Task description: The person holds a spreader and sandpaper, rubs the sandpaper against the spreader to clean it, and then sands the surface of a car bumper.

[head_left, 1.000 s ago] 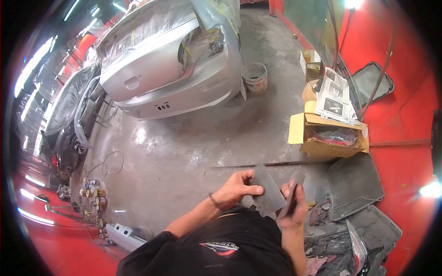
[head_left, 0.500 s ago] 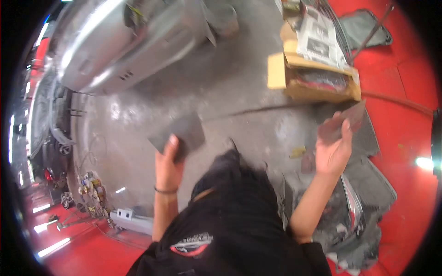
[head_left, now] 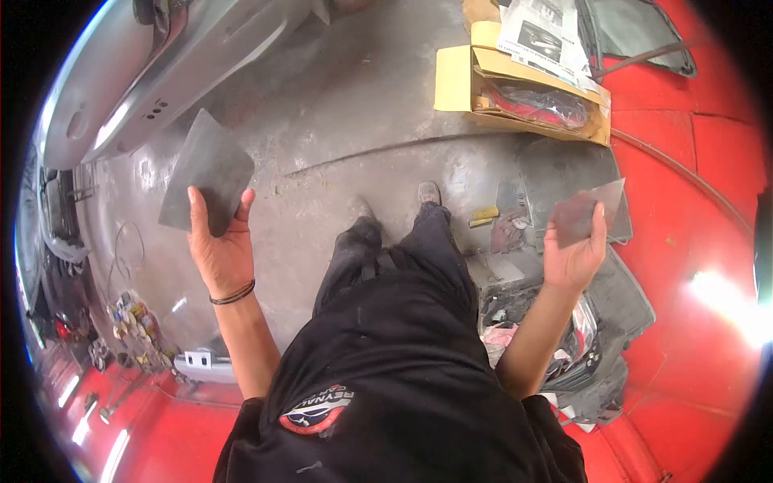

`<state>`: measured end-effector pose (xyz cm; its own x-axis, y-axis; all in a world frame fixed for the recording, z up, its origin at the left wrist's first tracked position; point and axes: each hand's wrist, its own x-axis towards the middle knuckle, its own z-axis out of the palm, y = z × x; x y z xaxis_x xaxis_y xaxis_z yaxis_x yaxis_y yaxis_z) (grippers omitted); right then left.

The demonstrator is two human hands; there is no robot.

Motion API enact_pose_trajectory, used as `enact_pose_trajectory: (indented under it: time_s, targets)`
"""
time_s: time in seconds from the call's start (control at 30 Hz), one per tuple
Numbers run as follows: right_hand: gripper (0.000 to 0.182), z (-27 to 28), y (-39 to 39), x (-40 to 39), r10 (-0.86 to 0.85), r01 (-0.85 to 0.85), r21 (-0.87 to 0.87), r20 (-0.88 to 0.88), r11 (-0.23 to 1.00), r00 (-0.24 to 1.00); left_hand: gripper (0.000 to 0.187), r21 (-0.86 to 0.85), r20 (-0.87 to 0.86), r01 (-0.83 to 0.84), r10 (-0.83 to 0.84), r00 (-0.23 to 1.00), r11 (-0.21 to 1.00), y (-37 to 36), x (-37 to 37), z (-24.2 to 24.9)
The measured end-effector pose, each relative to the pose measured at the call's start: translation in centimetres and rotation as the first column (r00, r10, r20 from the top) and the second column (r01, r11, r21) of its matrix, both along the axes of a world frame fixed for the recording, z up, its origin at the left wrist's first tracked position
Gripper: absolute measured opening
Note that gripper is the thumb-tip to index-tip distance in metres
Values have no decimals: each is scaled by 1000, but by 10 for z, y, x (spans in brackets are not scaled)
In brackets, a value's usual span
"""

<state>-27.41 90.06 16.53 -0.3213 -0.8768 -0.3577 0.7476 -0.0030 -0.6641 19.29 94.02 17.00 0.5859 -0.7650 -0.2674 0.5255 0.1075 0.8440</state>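
Observation:
On the left, my left hand (head_left: 223, 253) holds a dark grey rectangular sheet (head_left: 208, 173) by its lower edge, between thumb and fingers. A dark band circles that wrist. My right hand (head_left: 574, 256) grips a smaller, brownish-grey thin sheet (head_left: 589, 211) on the right side, with the thumb up against it. The two hands are far apart, one on each side of my body. Both sheets are lifted above the floor.
Silver car body panels (head_left: 173, 88) stand at the upper left. An open cardboard box (head_left: 455, 79) with plastic-wrapped contents and newspaper (head_left: 543, 36) lies upper right. Yellow pieces (head_left: 484, 216) lie on the grey floor (head_left: 322, 121). Dark parts are piled below my right hand.
My left hand has moved left and slightly up with its sheet, which now stands more upright. My right hand has shifted slightly. The view has changed, and my legs and shoes now show.

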Motion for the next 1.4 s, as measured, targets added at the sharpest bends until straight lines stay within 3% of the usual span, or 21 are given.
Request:
enact_pose_trajectory:
  time_s: [0.27, 0.5, 0.6, 0.63, 0.7, 0.83, 0.93, 1.07, 1.17, 1.33, 1.4]
  targets:
    - [31, -9, -109, -54, -17, 16, 80, 10, 997, 1000, 23, 132, 103, -155, 142, 984, 979, -36, -62, 13]
    - [32, -22, -162, -117, -97, 97, 172, -7, 980, 995, 20, 227, 246, -190, 132, 960, 955, -50, -129, 19]
    - [34, -27, -174, -151, -148, 153, 203, -38, 967, 988, 24, 287, 302, -283, 194, 933, 915, -41, -147, 13]
    - [34, -32, -174, -161, -157, 161, 207, -37, 965, 987, 30, 272, 236, -175, 110, 965, 946, -34, -144, 12]
    - [35, -31, -183, -171, -153, 158, 204, -42, 966, 987, 34, 305, 228, -175, 107, 968, 936, -43, -166, 24]
    - [40, -36, -191, -179, -11, 8, 168, 15, 986, 1000, 41, 336, 235, -173, 96, 967, 926, -44, -199, 27]
    - [42, -45, -187, -150, 220, -233, 148, 101, 961, 970, 45, 359, 223, -154, 76, 972, 921, -46, -215, 20]
    - [44, -48, -172, -73, 476, -471, 136, 0, 871, 880, 41, 246, 255, -14, -51, 966, 969, -47, -223, 28]
    - [47, -18, -145, 7, 632, -616, 168, -65, 770, 772, 36, 151, 317, 60, -106, 942, 987, -41, -219, 37]
    - [38, 12, -96, 105, 758, -766, 87, -252, 637, 602, 37, 204, 470, 138, -221, 855, 969, -10, -206, 59]
    - [35, 20, -78, 127, 738, -753, 80, -288, 653, 610, 44, 171, 585, 174, -242, 774, 970, 0, -201, 69]
